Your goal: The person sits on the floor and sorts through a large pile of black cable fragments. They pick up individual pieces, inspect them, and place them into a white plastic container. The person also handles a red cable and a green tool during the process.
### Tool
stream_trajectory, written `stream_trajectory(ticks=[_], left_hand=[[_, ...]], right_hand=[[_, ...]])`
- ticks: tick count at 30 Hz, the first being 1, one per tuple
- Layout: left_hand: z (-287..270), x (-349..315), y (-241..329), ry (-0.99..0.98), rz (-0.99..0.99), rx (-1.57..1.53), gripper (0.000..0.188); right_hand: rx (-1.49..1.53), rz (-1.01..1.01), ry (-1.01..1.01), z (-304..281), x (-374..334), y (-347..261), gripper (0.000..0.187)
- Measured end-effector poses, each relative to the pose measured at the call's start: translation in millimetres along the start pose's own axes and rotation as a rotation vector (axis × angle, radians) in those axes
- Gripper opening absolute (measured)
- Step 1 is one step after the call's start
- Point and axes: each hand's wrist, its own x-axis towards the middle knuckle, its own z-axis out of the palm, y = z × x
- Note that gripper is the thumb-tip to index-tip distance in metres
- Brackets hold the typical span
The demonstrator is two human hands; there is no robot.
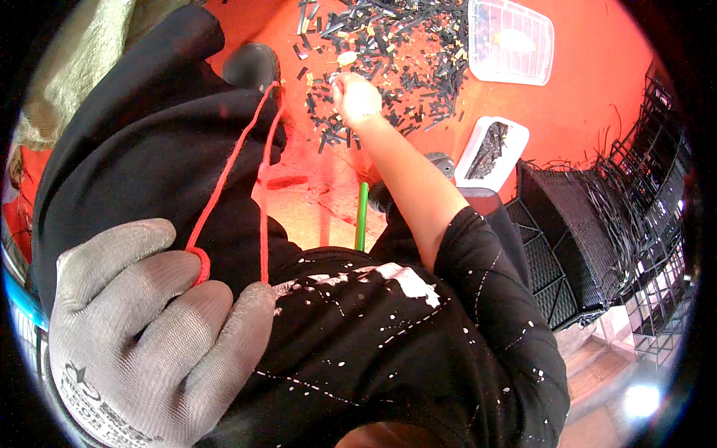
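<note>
My left hand (149,321), in a grey knit glove, is closed and raised close at the lower left. A red cord (224,187) is looped around its fingers, and its two strands stretch away to a point beside my dark shoe (252,67). My bare right hand (357,98) reaches far forward, low over the red floor at the near side of scattered short black strips (403,67). Its fingers are drawn together at something small and pale that I cannot make out. Just beyond those fingertips lies a small yellowish piece (347,59).
Right of the strips sits a see-through plastic box (544,45). A white tub (472,173) of dark bits stands nearer. Black woven frames with loose strand ends (582,224) crowd the right side. A green rod (362,216) stands between my legs. Pale crumpled sacking (75,67) lies far left.
</note>
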Motion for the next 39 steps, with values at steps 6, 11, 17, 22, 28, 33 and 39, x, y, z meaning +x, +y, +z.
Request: stream_trajectory(ticks=[6,11,17,22,28,33,39], left_hand=[[-2.1,0.2,-1.0,-0.020,0.004,-0.014,0.041],[-3.1,0.0,-3.9,-0.044,0.027,-0.017,0.041],[-0.4,1.0,-2.5,-0.015,0.014,-0.023,0.042],[-2.4,3.0,-2.0,-0.035,0.038,-0.009,0.043],[-1.5,11.0,3.1,-0.045,0.021,-0.005,0.040],[0.7,16.2,7.7,-0.037,0.049,0.036,0.038],[-5.0,25.1,11.7,-0.106,0.046,-0.003,0.041]], right_hand=[[-0.135,0.099,-0.192,6.3,-10.7,9.6,0.019],[0.008,0.049,-0.022,6.6,-14.9,8.6,0.015],[0.044,0.215,-0.003,-12.3,-0.5,19.1,0.022],[-0.041,0.245,0.087,-14.5,-11.6,62.1,0.024],[-0.044,0.228,-0.079,0.9,-44.4,70.3,0.022],[0.098,0.315,-0.020,-14.3,-28.6,52.4,0.023],[-0.005,0.420,0.046,-13.5,-27.9,84.0,0.025]])
